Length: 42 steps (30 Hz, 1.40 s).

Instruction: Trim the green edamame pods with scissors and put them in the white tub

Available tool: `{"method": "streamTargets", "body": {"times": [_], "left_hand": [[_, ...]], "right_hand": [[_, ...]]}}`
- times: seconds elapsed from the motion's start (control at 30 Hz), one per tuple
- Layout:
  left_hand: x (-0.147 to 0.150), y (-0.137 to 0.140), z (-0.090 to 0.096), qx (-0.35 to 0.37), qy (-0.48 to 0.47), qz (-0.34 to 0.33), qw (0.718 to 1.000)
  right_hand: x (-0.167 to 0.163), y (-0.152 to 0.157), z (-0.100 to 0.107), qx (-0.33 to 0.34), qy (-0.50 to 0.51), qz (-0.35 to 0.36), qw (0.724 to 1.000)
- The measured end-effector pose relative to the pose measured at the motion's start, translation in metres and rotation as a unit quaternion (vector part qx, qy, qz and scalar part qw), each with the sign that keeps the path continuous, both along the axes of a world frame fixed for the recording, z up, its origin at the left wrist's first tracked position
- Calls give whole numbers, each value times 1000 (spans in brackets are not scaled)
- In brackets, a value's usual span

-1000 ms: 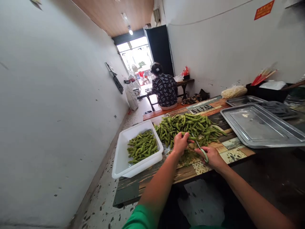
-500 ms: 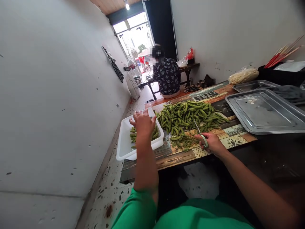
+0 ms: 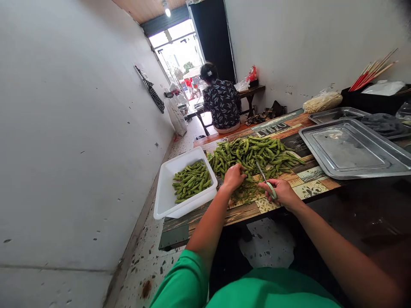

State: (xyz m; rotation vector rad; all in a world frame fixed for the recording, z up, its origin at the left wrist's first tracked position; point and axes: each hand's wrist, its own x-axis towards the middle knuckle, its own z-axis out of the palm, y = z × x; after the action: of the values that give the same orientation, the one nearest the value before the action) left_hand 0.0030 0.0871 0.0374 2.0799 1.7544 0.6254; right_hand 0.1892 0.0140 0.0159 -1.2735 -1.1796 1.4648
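My right hand (image 3: 284,194) is closed around the pale-green handles of a pair of scissors (image 3: 261,172). Their blades point up and away, over the near side of a heap of green edamame pods (image 3: 252,152). At the heap's near left edge, my left hand (image 3: 234,177) has its fingers curled together among the pods. Whatever is between its fingertips is hidden. To the left of that hand, a white plastic tub (image 3: 165,188) holds a smaller batch of edamame pods (image 3: 192,182). Small green trimmings (image 3: 245,192) lie between my two hands.
Metal trays (image 3: 356,147) lie on the patterned wooden table (image 3: 245,211) at the right. Behind them are a bag of skewers (image 3: 323,102) and a dark box (image 3: 359,95) with red-ended sticks. A person (image 3: 221,105) sits beyond the table. A wall (image 3: 80,149) rises on the left.
My left hand has moved right from above the white tub, where its fingers were spread, to the heap, and its fingers have curled in. My right hand still holds the scissors in about the same place.
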Motion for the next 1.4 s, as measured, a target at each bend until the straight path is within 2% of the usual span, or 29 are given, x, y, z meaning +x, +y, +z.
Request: {"method": "streamTargets", "body": {"times": [0.17, 0.27, 0.37, 0.5, 0.77, 0.9, 1.0, 1.17, 1.23, 1.3, 1.4], "left_hand": [[10, 4, -4, 12, -219, 10, 976], [14, 0, -4, -61, -338, -8, 939], [16, -6, -2, -129, -417, -39, 899], [17, -10, 1, -153, -453, -55, 876], [17, -12, 1, -178, -410, -100, 889], [17, -11, -1, -204, -416, -97, 881], [17, -10, -1, -235, -457, -79, 854], [16, -7, 2, -227, -612, -32, 757], [15, -6, 3, -224, -646, -18, 730], [17, -6, 3, -219, -662, -9, 717], [21, -7, 1, -206, -671, -4, 712]], "right_hand": [[0, 0, 0, 4, 6, 0, 1000], [-1, 1, 2, 0, -5, 6, 1000], [-1, 2, 5, -1, -11, 15, 1000], [-1, 2, 5, 5, -16, 16, 1000], [-2, 0, 6, 12, -33, 12, 999], [-2, 2, -2, 41, -55, -3, 998], [-1, 4, -6, 38, -42, -2, 998], [-4, 2, 2, 5, -37, 10, 999], [-5, 1, 6, -4, -34, 13, 999], [-6, 0, 8, -3, -35, 15, 999], [-6, 0, 8, 11, -40, 18, 999]]}}
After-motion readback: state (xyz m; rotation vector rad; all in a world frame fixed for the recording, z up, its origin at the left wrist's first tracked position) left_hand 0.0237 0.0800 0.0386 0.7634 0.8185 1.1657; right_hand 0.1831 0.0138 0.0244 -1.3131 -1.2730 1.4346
